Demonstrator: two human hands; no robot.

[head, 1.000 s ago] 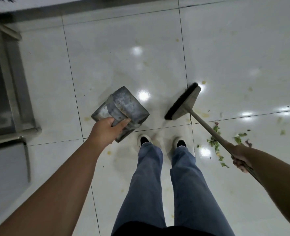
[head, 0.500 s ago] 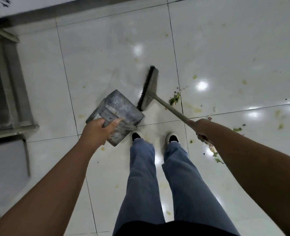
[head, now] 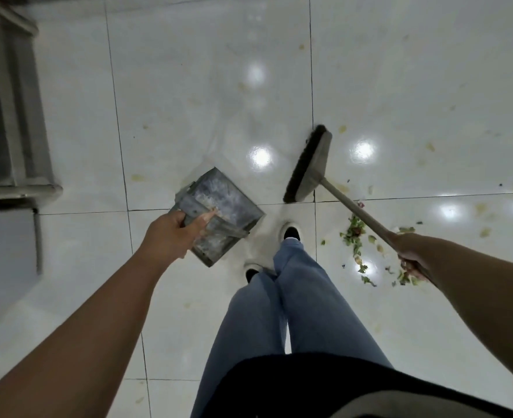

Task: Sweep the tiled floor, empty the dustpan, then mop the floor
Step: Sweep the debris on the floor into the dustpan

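My left hand (head: 171, 233) grips the near end of a grey metal dustpan (head: 222, 212), held above the white tiled floor (head: 189, 86) just left of my feet. My right hand (head: 410, 254) holds the pale handle of a broom (head: 308, 165); its black bristle head sits ahead of my right foot, near a tile joint. A small heap of green and reddish scraps (head: 354, 233) lies on the floor under the handle, between the broom head and my right hand. More yellowish bits are scattered over the tiles to the right.
A grey metal frame or cabinet (head: 11, 122) stands along the left edge. My legs in blue jeans (head: 294, 297) and two white shoes are in the middle, the right foot ahead of the left. Ceiling lights glare on the glossy tiles.
The broom head has swung back to the right, away from the dustpan's mouth. My right hand pulled back to the right over the scraps. My right foot has stepped forward.
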